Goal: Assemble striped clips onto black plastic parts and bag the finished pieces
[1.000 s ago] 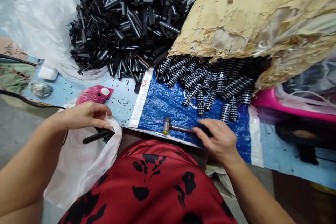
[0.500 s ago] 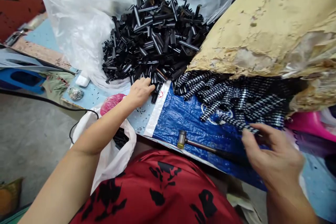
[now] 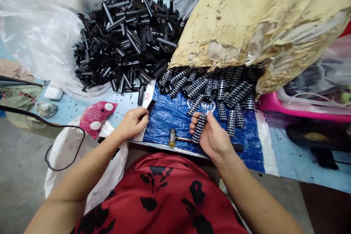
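My right hand (image 3: 212,135) is wrapped round a black tube with a pale checkered pattern (image 3: 199,128), held above the blue sheet (image 3: 167,117). My left hand (image 3: 135,121) is pinched on a small black piece (image 3: 150,106) at the white edge of the sheet. Beyond my left hand lies a heap of plain black pieces (image 3: 128,36). Several patterned tubes (image 3: 214,84) spill from under a torn yellow paper sack (image 3: 233,18). A small hammer (image 3: 172,138) lies on the sheet's near edge, its handle partly behind my right hand.
Clear plastic (image 3: 46,33) surrounds the heap's left side. A pink bundle (image 3: 95,119) sits by a white bag (image 3: 63,150) at the table edge, with a black cable (image 3: 65,126) looping over it. A pink basin (image 3: 298,111) stands at the right.
My right hand has moved left and towards me, now with a patterned tube in it. My left hand has come back from the heap with a black piece. The view has shifted right.
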A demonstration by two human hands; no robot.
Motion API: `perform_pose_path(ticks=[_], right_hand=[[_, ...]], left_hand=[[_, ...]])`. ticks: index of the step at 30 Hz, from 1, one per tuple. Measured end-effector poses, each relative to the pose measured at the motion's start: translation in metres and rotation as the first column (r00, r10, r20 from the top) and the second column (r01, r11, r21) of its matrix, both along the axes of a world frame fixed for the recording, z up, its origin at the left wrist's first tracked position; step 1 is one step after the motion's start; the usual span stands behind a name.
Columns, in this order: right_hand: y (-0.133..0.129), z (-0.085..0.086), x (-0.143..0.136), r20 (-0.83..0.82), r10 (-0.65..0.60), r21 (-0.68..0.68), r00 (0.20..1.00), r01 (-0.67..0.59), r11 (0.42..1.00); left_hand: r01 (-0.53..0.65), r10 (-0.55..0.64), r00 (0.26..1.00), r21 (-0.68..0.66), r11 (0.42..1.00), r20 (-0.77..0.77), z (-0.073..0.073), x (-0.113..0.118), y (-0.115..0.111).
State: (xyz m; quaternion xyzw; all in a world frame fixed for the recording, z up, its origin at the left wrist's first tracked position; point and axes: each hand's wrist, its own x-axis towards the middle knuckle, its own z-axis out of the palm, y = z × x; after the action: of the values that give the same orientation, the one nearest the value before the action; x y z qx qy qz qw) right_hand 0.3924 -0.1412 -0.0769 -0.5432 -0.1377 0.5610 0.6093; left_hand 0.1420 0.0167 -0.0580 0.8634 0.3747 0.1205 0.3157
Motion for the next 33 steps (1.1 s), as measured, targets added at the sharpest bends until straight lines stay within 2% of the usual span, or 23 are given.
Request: perform_pose_path(ticks=[3, 5, 6, 8, 9, 11, 13, 14, 16, 19, 21, 23, 24, 26, 27, 28, 29, 30, 33], right_hand=[[-0.003, 0.001, -0.012, -0.044, 0.000, -0.035, 0.999, -0.001, 0.999], [-0.004, 0.004, -0.017, -0.062, -0.031, -0.031, 0.998, 0.029, 0.999], [-0.004, 0.006, -0.018, -0.063, -0.044, -0.019, 0.997, 0.043, 0.999], [-0.006, 0.010, -0.019, -0.055, -0.061, 0.010, 0.997, 0.062, 0.998], [-0.007, 0.011, -0.020, -0.050, -0.065, 0.023, 0.997, 0.067, 0.998], [-0.009, 0.011, -0.021, -0.052, -0.068, 0.043, 0.996, 0.070, 0.997], [-0.009, 0.011, -0.024, -0.047, -0.083, 0.055, 0.995, 0.086, 0.995], [-0.007, 0.010, -0.026, -0.027, -0.102, 0.066, 0.994, 0.103, 0.992], [-0.002, 0.007, -0.032, 0.041, -0.131, 0.103, 0.991, 0.126, 0.987], [0.006, 0.003, -0.039, 0.148, -0.113, 0.173, 0.982, 0.087, 0.981], [0.006, 0.001, -0.039, 0.264, -0.044, 0.217, 0.963, -0.015, 0.976], [-0.001, -0.002, -0.032, 0.493, -0.001, 0.275, 0.870, -0.155, 0.949], [-0.005, -0.002, -0.027, 0.635, -0.003, 0.289, 0.773, -0.234, 0.928], [-0.014, -0.002, -0.016, 0.870, -0.063, 0.279, 0.489, -0.382, 0.881], [-0.017, -0.001, -0.012, 0.932, -0.107, 0.263, 0.348, -0.441, 0.858], [-0.020, 0.000, -0.009, 0.961, -0.149, 0.249, 0.235, -0.487, 0.837], [-0.021, 0.001, -0.007, 0.969, -0.192, 0.247, 0.158, -0.517, 0.820], [-0.021, 0.003, -0.006, 0.967, -0.230, 0.255, 0.113, -0.530, 0.809], [-0.021, 0.006, -0.009, 0.951, -0.305, 0.289, 0.054, -0.510, 0.810]], left_hand=[[-0.142, 0.142, 0.986, 0.007, 0.990, -0.090, -0.011, 0.009, -0.003], [-0.217, 0.215, 0.974, -0.019, 0.976, -0.076, -0.012, 0.017, -0.002], [-0.236, 0.234, 0.972, -0.069, 0.969, -0.031, -0.010, 0.020, -0.002], [-0.219, 0.258, 0.961, -0.284, 0.934, 0.105, -0.002, 0.026, -0.008], [-0.172, 0.270, 0.946, -0.427, 0.888, 0.181, 0.003, 0.029, -0.013], [-0.021, 0.300, 0.905, -0.672, 0.740, 0.303, 0.012, 0.036, -0.029], [0.095, 0.330, 0.872, -0.786, 0.610, 0.362, 0.017, 0.048, -0.047], [0.115, 0.349, 0.860, -0.806, 0.580, 0.373, 0.017, 0.055, -0.056], [0.104, 0.394, 0.830, -0.803, 0.587, 0.395, 0.015, 0.071, -0.070], [0.090, 0.371, 0.795, -0.699, 0.710, 0.479, 0.008, 0.091, -0.083], [0.092, 0.327, 0.803, -0.645, 0.759, 0.498, 0.006, 0.094, -0.084], [0.074, 0.331, 0.820, -0.660, 0.748, 0.467, 0.008, 0.089, -0.083], [0.063, 0.342, 0.828, -0.680, 0.731, 0.444, 0.010, 0.085, -0.082], [0.060, 0.349, 0.844, -0.717, 0.695, 0.408, 0.015, 0.076, -0.081], [0.069, 0.343, 0.849, -0.728, 0.682, 0.402, 0.016, 0.072, -0.080], [0.080, 0.336, 0.851, -0.733, 0.675, 0.403, 0.018, 0.070, -0.080], [0.085, 0.335, 0.851, -0.735, 0.672, 0.405, 0.018, 0.069, -0.080], [0.079, 0.344, 0.849, -0.740, 0.669, 0.402, 0.019, 0.068, -0.080], [-0.021, 0.432, 0.828, -0.751, 0.660, 0.357, 0.017, 0.072, -0.083]])
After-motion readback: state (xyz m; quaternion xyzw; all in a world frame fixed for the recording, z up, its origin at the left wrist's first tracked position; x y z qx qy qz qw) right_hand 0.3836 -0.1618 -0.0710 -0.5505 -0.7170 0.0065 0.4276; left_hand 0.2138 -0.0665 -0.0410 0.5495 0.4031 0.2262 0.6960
